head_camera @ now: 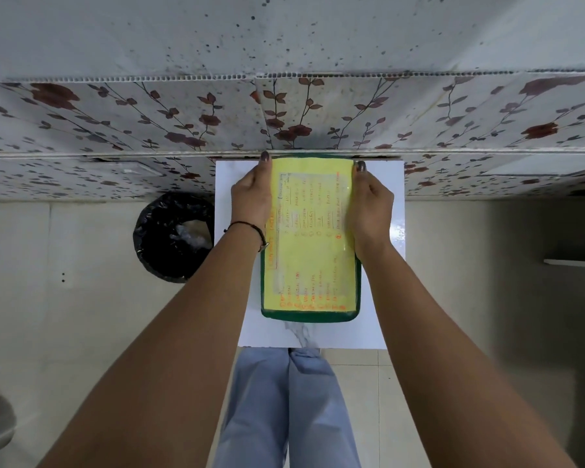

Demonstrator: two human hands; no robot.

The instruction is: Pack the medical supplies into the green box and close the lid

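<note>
The green box (309, 315) lies on a small white marble-patterned table (318, 336), its lid down and covered by a yellow handwritten sheet (309, 238). My left hand (252, 197) grips the lid's left edge near the far end. My right hand (372, 204) grips the right edge opposite it. Fingertips of both hands reach the far corners. No medical supplies are visible; the box's inside is hidden.
A black bag-lined bin (173, 236) stands on the floor left of the table. A floral-patterned wall panel (183, 130) rises right behind the table. My legs in light blue trousers (284, 407) are below the table's near edge.
</note>
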